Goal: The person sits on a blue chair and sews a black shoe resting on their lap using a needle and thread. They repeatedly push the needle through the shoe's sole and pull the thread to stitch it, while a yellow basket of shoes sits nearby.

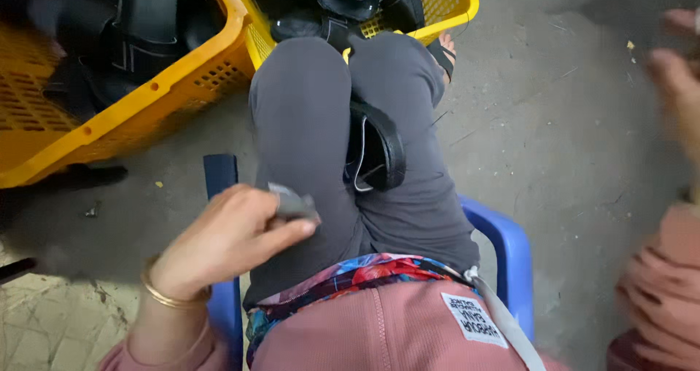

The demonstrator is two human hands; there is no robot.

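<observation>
Left hand [226, 240], gold bangle on the wrist, is pinched shut on a small grey flat piece [293, 203] above the left thigh. Right hand [678, 87] is blurred at the frame's right edge; cannot tell its state. Black rubber sandal [379, 149] is wedged between the knees. Yellow plastic crates [146, 101] of black sandals stand ahead.
</observation>
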